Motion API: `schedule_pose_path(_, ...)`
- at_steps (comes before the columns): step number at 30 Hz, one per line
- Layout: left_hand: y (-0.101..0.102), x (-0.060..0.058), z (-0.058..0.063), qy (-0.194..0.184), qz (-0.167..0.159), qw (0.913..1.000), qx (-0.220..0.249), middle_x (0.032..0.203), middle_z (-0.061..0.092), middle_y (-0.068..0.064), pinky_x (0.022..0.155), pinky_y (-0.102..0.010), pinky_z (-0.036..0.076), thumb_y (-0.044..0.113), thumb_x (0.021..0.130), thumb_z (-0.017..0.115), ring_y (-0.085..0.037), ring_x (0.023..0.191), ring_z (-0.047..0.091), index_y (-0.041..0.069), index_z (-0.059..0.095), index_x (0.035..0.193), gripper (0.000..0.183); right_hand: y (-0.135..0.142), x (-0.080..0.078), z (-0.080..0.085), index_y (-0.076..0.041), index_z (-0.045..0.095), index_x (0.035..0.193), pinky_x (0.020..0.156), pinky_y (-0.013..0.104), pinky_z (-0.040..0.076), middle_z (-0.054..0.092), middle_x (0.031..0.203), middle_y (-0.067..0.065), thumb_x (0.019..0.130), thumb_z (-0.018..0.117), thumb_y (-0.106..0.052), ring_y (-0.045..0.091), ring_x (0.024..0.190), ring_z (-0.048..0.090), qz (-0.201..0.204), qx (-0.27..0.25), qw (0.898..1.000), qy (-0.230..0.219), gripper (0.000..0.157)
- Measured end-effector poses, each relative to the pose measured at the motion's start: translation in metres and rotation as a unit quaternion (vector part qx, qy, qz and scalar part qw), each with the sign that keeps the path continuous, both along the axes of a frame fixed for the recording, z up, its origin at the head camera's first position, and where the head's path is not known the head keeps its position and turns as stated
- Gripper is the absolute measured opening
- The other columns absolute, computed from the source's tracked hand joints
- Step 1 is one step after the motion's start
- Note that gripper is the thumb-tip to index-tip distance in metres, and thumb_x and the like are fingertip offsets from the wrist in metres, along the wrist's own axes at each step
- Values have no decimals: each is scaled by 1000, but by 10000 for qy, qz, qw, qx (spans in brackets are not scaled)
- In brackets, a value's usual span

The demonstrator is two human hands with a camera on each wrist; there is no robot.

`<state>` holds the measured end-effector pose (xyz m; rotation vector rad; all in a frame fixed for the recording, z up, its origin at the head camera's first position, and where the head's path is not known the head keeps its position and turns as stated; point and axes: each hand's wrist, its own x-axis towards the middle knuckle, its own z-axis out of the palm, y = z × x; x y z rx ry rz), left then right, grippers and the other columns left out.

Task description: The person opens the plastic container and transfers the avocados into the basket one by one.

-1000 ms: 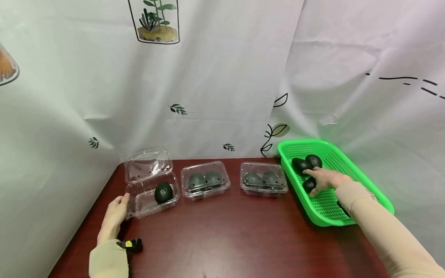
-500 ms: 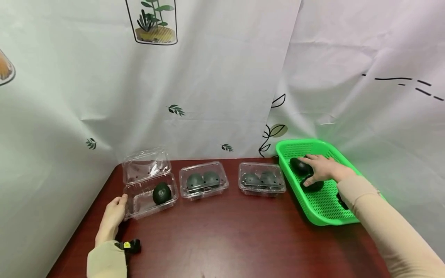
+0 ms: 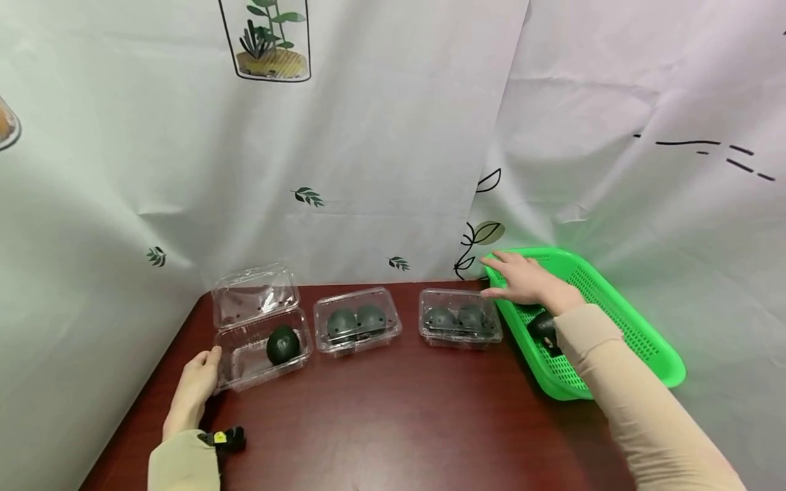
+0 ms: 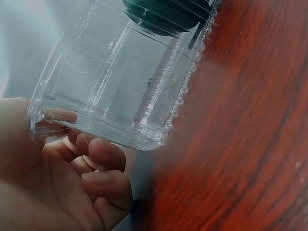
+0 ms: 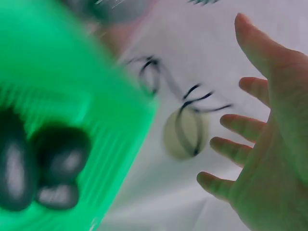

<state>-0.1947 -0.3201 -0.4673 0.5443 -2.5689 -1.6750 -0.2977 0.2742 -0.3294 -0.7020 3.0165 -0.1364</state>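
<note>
My left hand (image 3: 196, 382) grips the left edge of an open clear plastic clamshell box (image 3: 245, 360), whose lid is tipped back. In the left wrist view the thumb lies over the rim, with curled fingers (image 4: 107, 154) under it. One dark green avocado (image 3: 283, 345) sits in the box's right half. My right hand (image 3: 525, 278) is over the far left rim of a green plastic basket (image 3: 666, 365), its fingers spread and nothing held. Several dark avocados (image 5: 14, 166) lie in the basket, some hidden behind the right hand and sleeve in the head view.
Two closed clear boxes, a middle one (image 3: 358, 320) and a right one (image 3: 460, 318), stand along the back of the dark red table (image 3: 381, 416), each with two avocados. A printed white curtain (image 3: 393, 136) hangs behind and at both sides.
The right hand has come up out of the basket and moved left toward its far rim, off the avocados it was touching. The left hand still holds the box. The head view has shifted slightly.
</note>
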Motion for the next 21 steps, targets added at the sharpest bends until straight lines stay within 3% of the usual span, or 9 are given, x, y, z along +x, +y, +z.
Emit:
schedule_pose_path(3, -2, 0, -1, -35, -11, 10000, 14, 61, 36, 0, 53, -30, 38, 41, 106, 31, -15, 52, 39, 8, 36, 77, 45, -24, 0, 5, -13, 36, 151, 105, 68, 19, 23, 155, 23, 93, 64, -48, 46, 139, 24, 165, -129, 9997, 98, 74)
schedule_pose_path(11, -2, -3, -3, 37, -85, 9999, 94, 60, 37, 0, 52, -31, 38, 40, 106, 32, -15, 52, 39, 9, 36, 77, 43, -92, -4, 14, -12, 50, 141, 104, 61, 29, 36, 149, 22, 95, 65, -38, 39, 136, 35, 1111, -249, 9895, 892, 55)
schedule_pose_path(21, -3, -3, -1, -17, -93, 10000, 27, 60, 37, -1, 54, -32, 38, 41, 106, 31, -17, 53, 40, 8, 36, 78, 44, -191, -2, 6, -15, 56, 135, 103, 53, 35, 40, 148, 16, 94, 67, -32, 32, 134, 40, 2033, -82, 9749, 905, 46)
